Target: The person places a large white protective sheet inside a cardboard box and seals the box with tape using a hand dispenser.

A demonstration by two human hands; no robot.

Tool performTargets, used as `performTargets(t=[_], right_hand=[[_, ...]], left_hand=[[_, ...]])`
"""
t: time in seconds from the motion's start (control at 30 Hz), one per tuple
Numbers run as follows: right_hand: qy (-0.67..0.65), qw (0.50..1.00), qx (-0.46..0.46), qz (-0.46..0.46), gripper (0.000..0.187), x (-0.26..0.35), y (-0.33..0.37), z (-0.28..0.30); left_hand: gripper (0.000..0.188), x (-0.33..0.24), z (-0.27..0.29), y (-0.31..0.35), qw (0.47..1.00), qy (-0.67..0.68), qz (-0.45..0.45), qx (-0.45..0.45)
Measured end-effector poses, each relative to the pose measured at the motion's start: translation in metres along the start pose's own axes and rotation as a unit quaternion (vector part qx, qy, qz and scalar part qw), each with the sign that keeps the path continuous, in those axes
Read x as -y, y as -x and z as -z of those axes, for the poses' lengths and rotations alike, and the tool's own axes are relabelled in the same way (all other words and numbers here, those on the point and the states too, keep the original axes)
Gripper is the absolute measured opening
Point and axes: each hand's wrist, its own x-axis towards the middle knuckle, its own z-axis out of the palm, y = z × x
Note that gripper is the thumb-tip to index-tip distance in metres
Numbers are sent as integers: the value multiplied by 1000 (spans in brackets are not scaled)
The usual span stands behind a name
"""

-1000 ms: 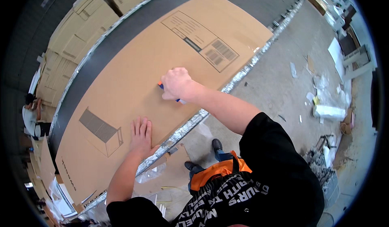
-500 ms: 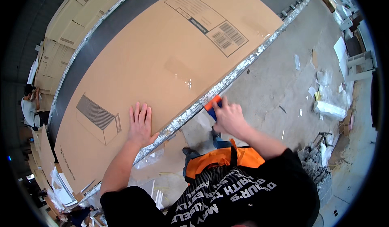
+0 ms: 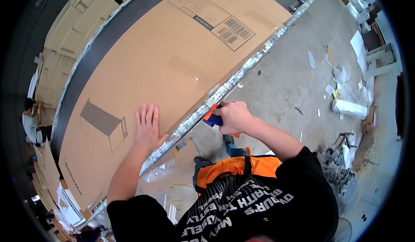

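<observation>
A large flat cardboard box (image 3: 142, 69) lies on a conveyor, with a line drawing, a printed label and strips of clear tape on its top. My left hand (image 3: 147, 125) rests palm down on the box near its close edge, fingers spread. At the conveyor's near rail, my right hand (image 3: 235, 118) grips a blue and orange tape dispenser (image 3: 212, 119). Part of the dispenser is hidden behind my fingers. It is held beside the rail, below the level of the box top, against or close to the box's near side; contact cannot be made out.
The worn metal rail (image 3: 246, 71) runs between me and the box. Stacked cartons (image 3: 71, 30) stand beyond the conveyor, where another person (image 3: 32, 123) is at far left. Plastic wrap (image 3: 348, 105) and scraps litter the floor at right.
My right hand and the tape dispenser have moved slightly left and toward me along the rail, and the dispenser has tilted. My left hand stays flat on the box.
</observation>
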Motion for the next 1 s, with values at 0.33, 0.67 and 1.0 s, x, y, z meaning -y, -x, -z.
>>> performTargets(t=[0.33, 0.67, 1.0], right_hand=[[-472, 847, -212, 120, 55, 59, -170, 28], [26, 859, -419, 293, 49, 203, -186, 34], [-191, 884, -414, 105, 60, 231, -48, -112]], left_hand=[[100, -9, 16, -13, 1000, 8, 1, -3], [93, -18, 2, -11, 987, 33, 15, -160], [58, -29, -80, 205, 812, 411, 111, -400]])
